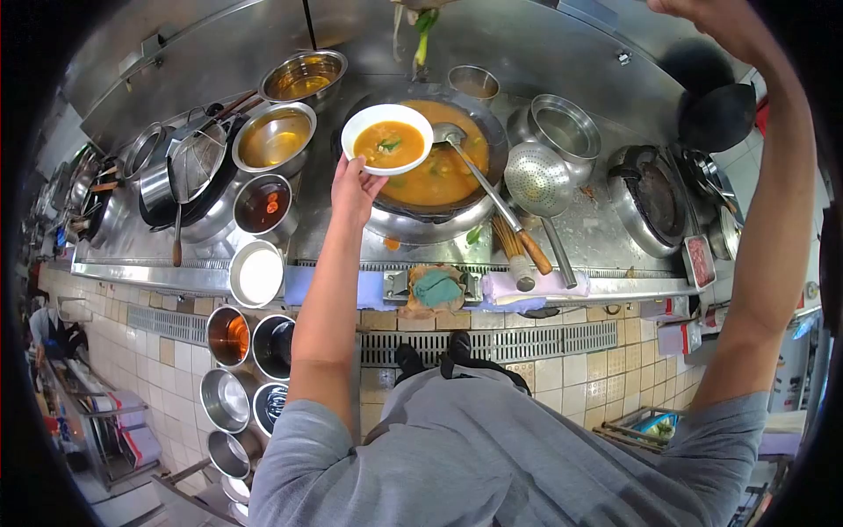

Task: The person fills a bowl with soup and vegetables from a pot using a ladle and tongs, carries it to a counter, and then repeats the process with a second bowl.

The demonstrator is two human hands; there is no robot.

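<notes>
Left hand pinches the near rim of a white bowl of orange soup, holding it level over the wok so drips land back in the broth. A ladle leans in the wok. Right hand reaches up at the frame's top edge, apparently toward greens; its fingers are cropped, grip unclear

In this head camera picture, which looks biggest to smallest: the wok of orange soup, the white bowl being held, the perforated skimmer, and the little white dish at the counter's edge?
1. Wok, clearly largest.
2. White bowl, held at its rim by the left hand.
3. Skimmer head, slightly smaller than the bowl, though the raised bowl sits nearer the camera, so this is unsure.
4. White dish.
</notes>
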